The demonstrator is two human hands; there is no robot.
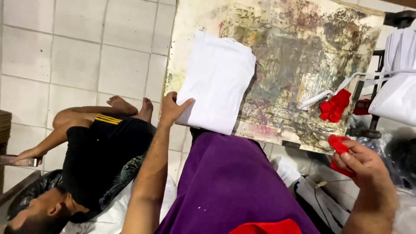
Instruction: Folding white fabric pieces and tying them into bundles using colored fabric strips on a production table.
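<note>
A folded white garment point(218, 80) lies on the left part of a paint-stained work board point(299, 56). My left hand point(172, 107) rests on the garment's lower left corner, thumb and fingers spread over the cloth edge. My right hand point(362, 162) is low at the right, off the board, with its fingers closed on a red cloth point(338, 145). A second red cloth point(334, 107) sits at the board's right edge beside a white strip point(315, 99).
Another person point(93, 151) in black shorts lies on the white tiled floor point(78, 56) at the left. A stack of white garments point(398, 86) hangs at the right. Dark bags and white cloth lie below the board.
</note>
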